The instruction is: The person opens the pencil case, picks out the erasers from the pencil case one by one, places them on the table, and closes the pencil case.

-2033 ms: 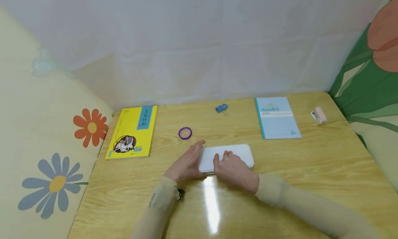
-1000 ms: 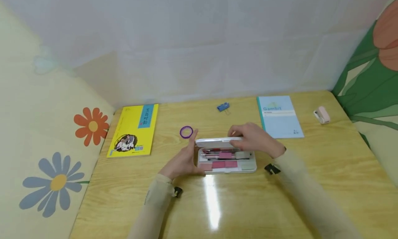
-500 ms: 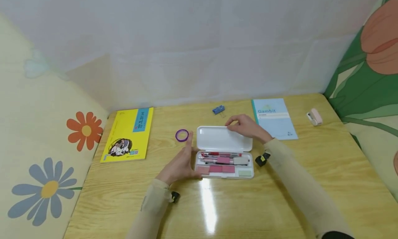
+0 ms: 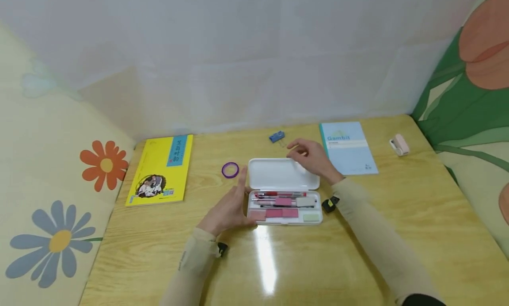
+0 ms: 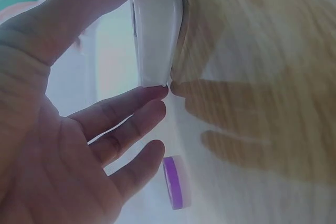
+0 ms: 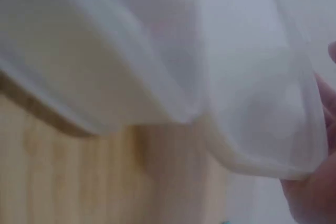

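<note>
A white pencil case (image 4: 278, 173) lies on the wooden table with its lid swung back. Its tray holds a red pen (image 4: 270, 194), other pens, several pink blocks (image 4: 283, 213), a whitish block (image 4: 305, 202) and a pale green block (image 4: 311, 217). My left hand (image 4: 224, 211) holds the case's left end, thumb at the front and fingers at the rear corner. Those fingers touch the case's end wall (image 5: 157, 35) in the left wrist view. My right hand (image 4: 314, 158) pinches the lid's far edge; the right wrist view shows it at the lid's rim (image 6: 312, 145).
A purple ring-shaped roll (image 4: 230, 170) lies just behind my left fingers. Around the case are a yellow book (image 4: 159, 169), a blue binder clip (image 4: 277, 136), a light-blue notebook (image 4: 350, 153) and a small pink-and-white object (image 4: 399, 145). White cloth (image 4: 222, 93) hangs behind the table.
The pencil case has gone from closed to open. My right hand lifted the lid and swung it back; my left hand stayed at the left end. Over the last half second the lid tipped slightly further.
</note>
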The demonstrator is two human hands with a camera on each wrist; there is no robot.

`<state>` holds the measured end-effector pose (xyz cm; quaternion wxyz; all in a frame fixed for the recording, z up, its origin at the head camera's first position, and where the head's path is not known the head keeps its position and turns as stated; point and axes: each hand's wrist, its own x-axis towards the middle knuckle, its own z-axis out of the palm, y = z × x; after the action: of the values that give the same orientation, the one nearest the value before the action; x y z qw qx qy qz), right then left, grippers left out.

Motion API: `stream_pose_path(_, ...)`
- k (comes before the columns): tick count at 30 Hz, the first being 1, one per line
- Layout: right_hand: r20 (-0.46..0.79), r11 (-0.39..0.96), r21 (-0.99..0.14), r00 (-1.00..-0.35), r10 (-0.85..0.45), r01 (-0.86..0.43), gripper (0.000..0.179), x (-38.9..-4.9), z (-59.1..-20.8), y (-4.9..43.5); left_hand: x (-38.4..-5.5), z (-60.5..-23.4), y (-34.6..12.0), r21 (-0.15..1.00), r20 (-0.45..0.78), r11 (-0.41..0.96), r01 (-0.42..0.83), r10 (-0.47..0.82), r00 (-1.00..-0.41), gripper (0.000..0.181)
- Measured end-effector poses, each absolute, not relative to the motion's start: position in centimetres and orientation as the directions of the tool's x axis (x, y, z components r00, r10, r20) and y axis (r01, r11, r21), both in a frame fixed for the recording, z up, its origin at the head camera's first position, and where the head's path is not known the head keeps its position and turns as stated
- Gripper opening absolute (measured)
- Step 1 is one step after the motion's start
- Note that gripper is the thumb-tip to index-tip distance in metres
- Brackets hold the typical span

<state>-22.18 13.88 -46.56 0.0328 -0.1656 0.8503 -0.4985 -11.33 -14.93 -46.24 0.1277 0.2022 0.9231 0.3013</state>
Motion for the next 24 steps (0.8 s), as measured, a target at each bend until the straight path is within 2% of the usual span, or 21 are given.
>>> stream_pose_path(4,0.080,0.469,-0.856,-0.951,-0.299,-0.219,0.027,-23.0,-47.3,13.7,-11.3,-46.2,-14.8,0.578,-0.154,0.771,0.268,0.425,-0.892,0.152)
stream_pose_path(10,0.015,0.512,-0.826,-0.917,-0.398,-0.236,0.033,-23.2,-46.6,13.9,-11.1,-46.0,-14.5,0.528,-0.165,0.801,0.283,0.423,-0.891,0.151)
stream_pose_path(16,0.057,0.438,-0.853,-0.885,-0.462,-0.284,0.038,-21.6,-44.6,15.3,-11.1,-45.1,-14.7,0.489,-0.187,0.822,0.292,0.426,-0.885,0.146)
stream_pose_path(19,0.142,0.414,-0.849,-0.897,-0.418,-0.328,0.037,-20.0,-43.8,17.1,-11.3,-44.1,-15.5,0.491,-0.181,0.817,0.301,0.433,-0.883,0.134)
stream_pose_path(21,0.201,0.432,-0.830,-0.911,-0.360,-0.353,0.036,-19.0,-43.5,18.5,-11.5,-43.2,-16.4,0.498,-0.149,0.813,0.302,0.423,-0.894,0.119)
stream_pose_path(24,0.250,0.502,-0.786,-0.928,-0.277,-0.362,0.036,-17.4,-43.3,20.1,-12.1,-42.1,-17.8,0.499,-0.024,0.794,0.348,0.414,-0.910,0.090)
